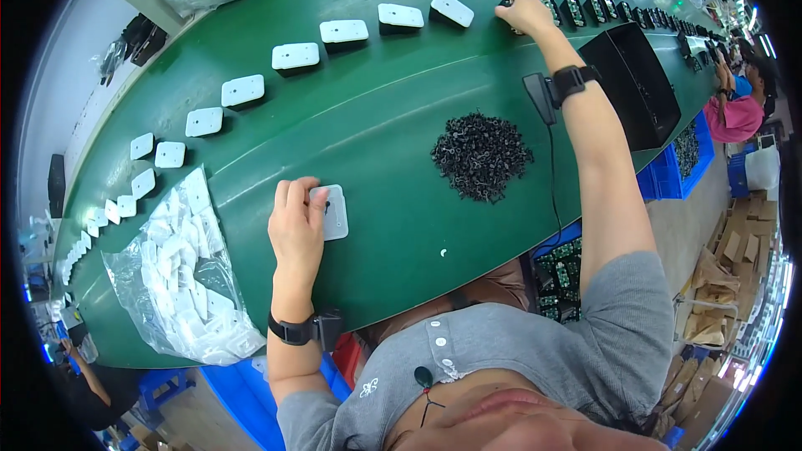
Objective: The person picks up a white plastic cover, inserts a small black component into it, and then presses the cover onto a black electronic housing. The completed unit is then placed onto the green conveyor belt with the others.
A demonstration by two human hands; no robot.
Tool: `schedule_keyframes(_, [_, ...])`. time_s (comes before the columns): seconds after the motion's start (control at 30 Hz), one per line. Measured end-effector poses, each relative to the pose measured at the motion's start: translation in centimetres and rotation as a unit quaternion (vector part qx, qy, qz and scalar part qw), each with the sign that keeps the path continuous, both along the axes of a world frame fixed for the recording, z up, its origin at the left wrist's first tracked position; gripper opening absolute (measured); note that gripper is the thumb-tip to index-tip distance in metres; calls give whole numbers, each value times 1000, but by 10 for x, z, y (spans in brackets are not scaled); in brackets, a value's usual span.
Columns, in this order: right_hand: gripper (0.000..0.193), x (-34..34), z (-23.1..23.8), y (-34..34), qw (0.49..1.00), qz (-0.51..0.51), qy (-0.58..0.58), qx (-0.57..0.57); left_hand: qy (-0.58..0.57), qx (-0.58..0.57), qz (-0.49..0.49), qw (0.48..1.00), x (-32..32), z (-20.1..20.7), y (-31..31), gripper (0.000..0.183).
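Left hand [294,225] flat on the green conveyor belt [384,117], fingertips pressing down on a white rectangular plastic cover [334,211], not curled around it. Just left of that cover, an open clear bag of white covers [180,271]. Right of the cover, well apart, a heap of small black parts [481,155]. Right hand [526,10] stretched to the far side of the heap, fingers closed on a small black part [506,2] at the start of a row of dark modules [597,8]. Beyond the heap, a curved line of white covers [344,31] along the belt. Right of the heap, a black bin [639,79].
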State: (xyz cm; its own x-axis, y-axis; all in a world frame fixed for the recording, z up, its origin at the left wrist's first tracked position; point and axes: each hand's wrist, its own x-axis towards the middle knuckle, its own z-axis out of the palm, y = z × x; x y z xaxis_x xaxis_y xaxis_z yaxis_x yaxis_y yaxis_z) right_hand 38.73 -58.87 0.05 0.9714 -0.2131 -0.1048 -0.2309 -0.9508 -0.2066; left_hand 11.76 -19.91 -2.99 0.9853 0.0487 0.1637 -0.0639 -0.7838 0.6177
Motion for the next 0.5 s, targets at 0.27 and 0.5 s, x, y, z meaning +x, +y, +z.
schedule_keyframes(0.27, [38,-157,-20,-23,869,92,-308,375,-60,128,-66,988,-33,8,-5,65])
schedule_keyframes(0.5, [35,-266,-42,-35,925,74,-329,173,-110,101,-87,985,-41,-1,3,61])
